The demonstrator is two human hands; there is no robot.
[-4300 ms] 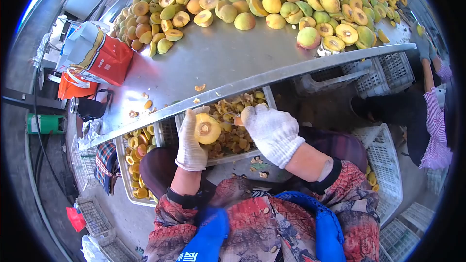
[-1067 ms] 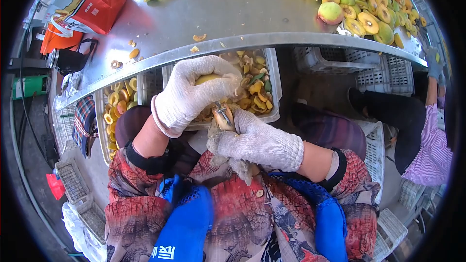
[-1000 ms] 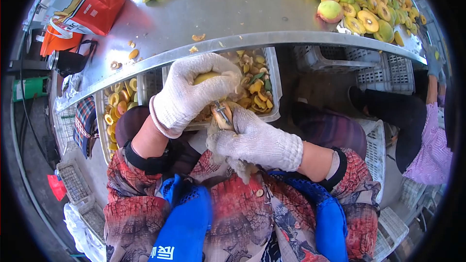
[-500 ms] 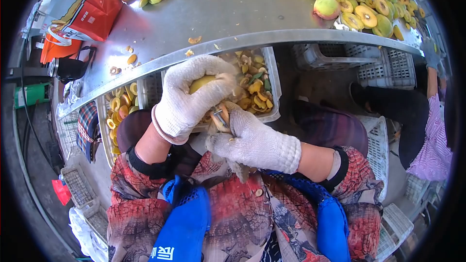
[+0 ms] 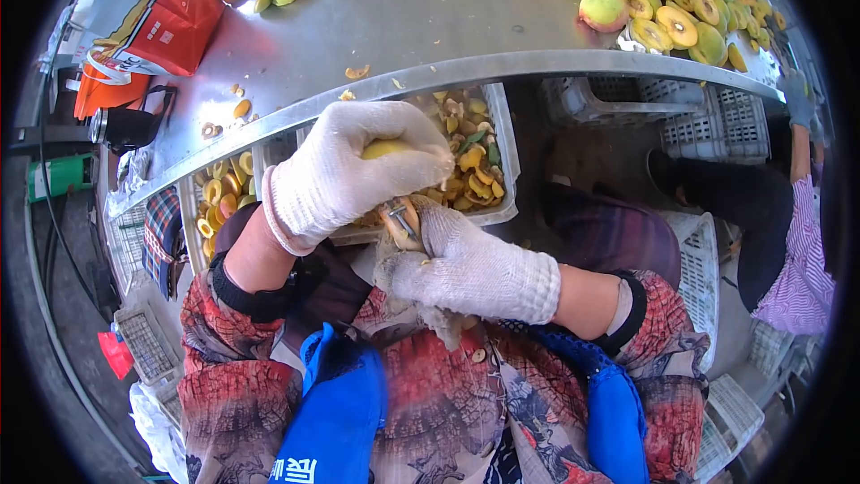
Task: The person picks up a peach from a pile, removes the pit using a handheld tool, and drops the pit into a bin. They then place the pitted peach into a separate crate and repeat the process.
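Note:
My left hand (image 5: 354, 166), in a white knitted glove, is wrapped round a yellow-green fruit (image 5: 385, 149), mostly hidden by the fingers. Just below it, my right hand (image 5: 475, 269), gloved too, grips a small tool (image 5: 401, 222) with a wooden-looking handle and a metal part. A greyish cloth-like piece (image 5: 439, 321) hangs under my right hand. Behind the hands, a white crate (image 5: 509, 161) holds cut fruit pieces and a few green leaves. Another crate (image 5: 190, 215) with fruit halves stands to the left.
The metal table (image 5: 385, 13) bears piles of fruit (image 5: 676, 22). At its left are a red bag (image 5: 175, 22) and a dark flask (image 5: 125, 125). White baskets (image 5: 717, 130) stand below on the right, near a co-worker's gloved hand (image 5: 795, 97) and dark-trousered leg (image 5: 739, 197).
My left hand has turned, its wrist moving a little left, and the fruit shows less between the fingers. My right hand with the tool has shifted slightly lower.

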